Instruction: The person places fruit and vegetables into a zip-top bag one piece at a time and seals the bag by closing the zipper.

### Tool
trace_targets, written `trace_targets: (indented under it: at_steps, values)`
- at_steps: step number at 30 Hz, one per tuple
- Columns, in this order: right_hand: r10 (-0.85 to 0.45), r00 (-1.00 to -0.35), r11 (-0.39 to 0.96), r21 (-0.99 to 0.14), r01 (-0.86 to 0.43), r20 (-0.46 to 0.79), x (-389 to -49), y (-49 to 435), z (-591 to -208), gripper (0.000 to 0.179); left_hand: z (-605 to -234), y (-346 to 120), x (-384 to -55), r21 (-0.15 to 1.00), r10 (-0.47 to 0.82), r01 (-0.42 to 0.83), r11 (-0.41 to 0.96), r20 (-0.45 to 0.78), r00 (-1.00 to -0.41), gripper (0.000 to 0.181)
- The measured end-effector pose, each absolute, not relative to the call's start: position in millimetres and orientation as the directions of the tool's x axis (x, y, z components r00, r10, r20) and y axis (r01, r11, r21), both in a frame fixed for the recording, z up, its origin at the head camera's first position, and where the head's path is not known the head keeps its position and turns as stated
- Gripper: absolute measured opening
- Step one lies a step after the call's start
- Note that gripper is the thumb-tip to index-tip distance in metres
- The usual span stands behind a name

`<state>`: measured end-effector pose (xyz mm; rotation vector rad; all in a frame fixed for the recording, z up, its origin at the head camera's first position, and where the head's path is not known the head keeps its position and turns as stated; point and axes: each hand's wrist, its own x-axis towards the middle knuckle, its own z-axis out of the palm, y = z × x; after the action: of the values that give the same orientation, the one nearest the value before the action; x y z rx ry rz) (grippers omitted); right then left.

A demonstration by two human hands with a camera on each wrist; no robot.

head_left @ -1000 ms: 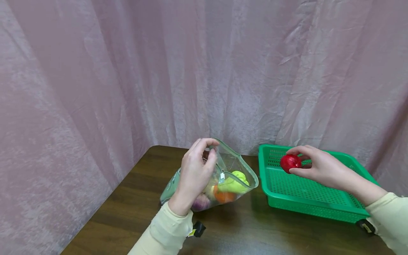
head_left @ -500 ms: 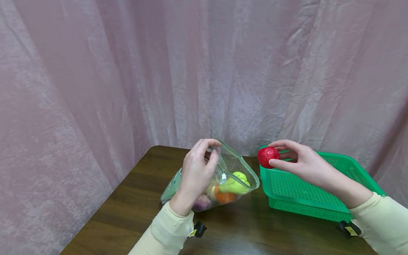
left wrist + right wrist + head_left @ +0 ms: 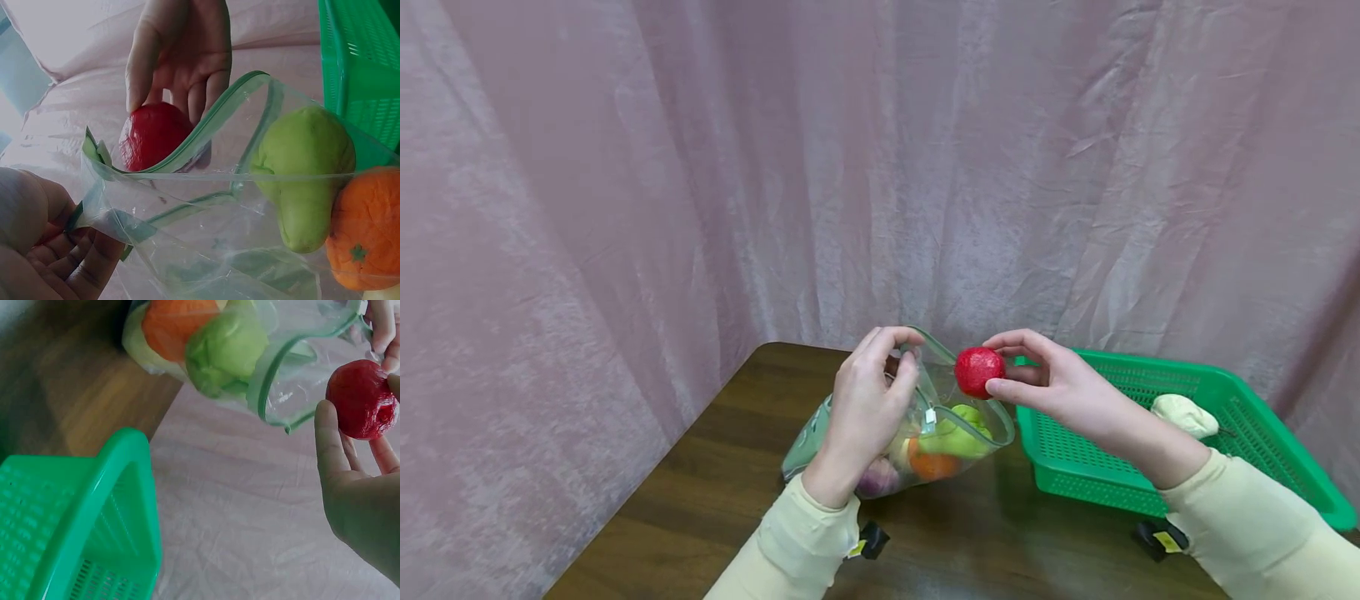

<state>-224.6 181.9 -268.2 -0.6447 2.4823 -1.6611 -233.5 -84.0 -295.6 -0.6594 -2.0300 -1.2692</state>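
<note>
My left hand (image 3: pixel 867 408) pinches the top edge of a clear zip bag (image 3: pixel 805 442) with green trim, its mouth spread apart. Through the bag's wall I see a pale green pear-shaped fruit or vegetable (image 3: pixel 306 156), an orange (image 3: pixel 369 228) and a purplish round thing (image 3: pixel 877 477). In my right hand (image 3: pixel 1071 390), a round, shiny red fruit (image 3: pixel 979 372) is gripped between the fingertips and thumb. The head view has it overlapping the far side of the bag's mouth. From the right wrist view, a dimple shows on the red fruit (image 3: pixel 362 400).
A green perforated basket (image 3: pixel 1097 489) stands to the right of the bag, with a whitish lumpy object (image 3: pixel 1183 415) inside. Both rest on a dark wooden table (image 3: pixel 722 442). Pink curtain (image 3: pixel 850 167) hangs behind the table's back edge.
My right hand has carried the red fruit leftward from over the basket to the bag's mouth. The whitish object in the basket has come into sight. My left hand keeps its hold.
</note>
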Motion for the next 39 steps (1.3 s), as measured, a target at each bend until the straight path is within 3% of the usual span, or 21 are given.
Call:
trace_targets:
  at_steps: [8,23,35,39]
  values:
    - [-0.439,-0.88,0.284,-0.902,-0.326,0.18,-227,162,-274,0.054,-296,-85,-234,0.584,0.078,0.697,0.415,0.741,-0.667,0.02]
    - [-0.413,-0.875,0.489,-0.749,-0.448,0.254,-232,133,-284,0.046,-296,-87,-231,0.586,0.086,0.695,0.417,0.735,-0.672,0.018]
    - [-0.403,-0.88,0.558,-0.695,-0.454,0.251,-226,145,-282,0.045,-297,-87,-231,0.578,0.082,0.7,0.42,0.744,-0.663,0.02]
    - [-0.378,-0.881,0.618,-0.63,-0.47,0.286,-226,157,-280,0.043,-296,-87,-231,0.578,0.082,0.699,0.422,0.743,-0.664,0.021]
